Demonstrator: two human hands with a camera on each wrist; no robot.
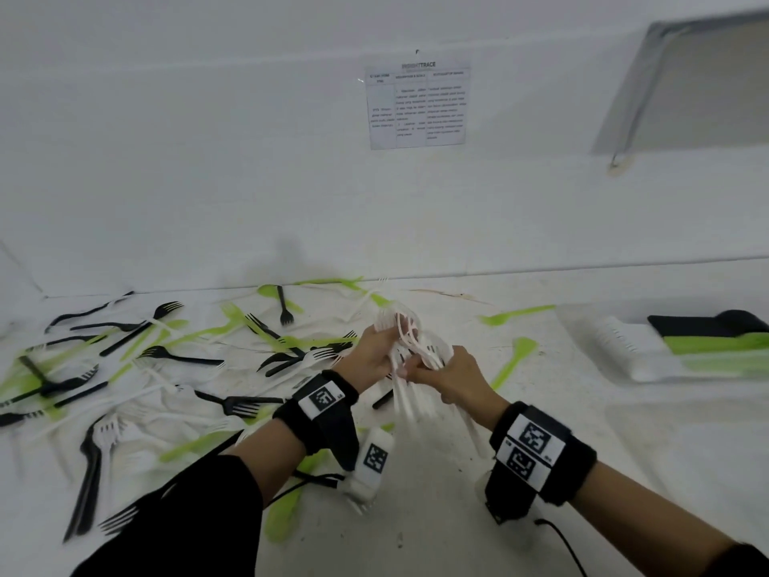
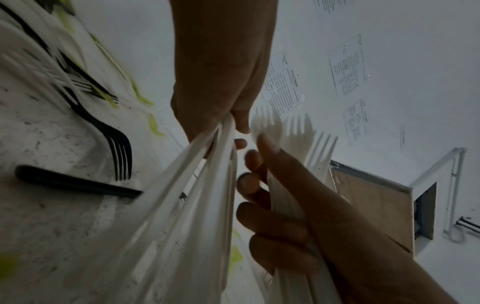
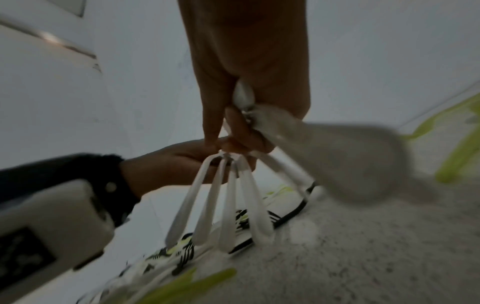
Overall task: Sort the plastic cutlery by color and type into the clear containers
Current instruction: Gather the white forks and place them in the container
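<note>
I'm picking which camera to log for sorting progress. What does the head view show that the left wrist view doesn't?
Head only: the clear containers at right, already holding white, green and black cutlery, and the whole scattered pile.
Left wrist only: the white forks' tines close up, and more wall sheets.
Both: the left hand and right hand gripping the white bundle, with black forks on the table.

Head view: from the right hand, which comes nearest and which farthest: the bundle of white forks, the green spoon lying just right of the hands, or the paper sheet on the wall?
1. Bundle of white forks: in the right hand.
2. Green spoon: on the table, just right.
3. Paper sheet: up on the back wall.
</note>
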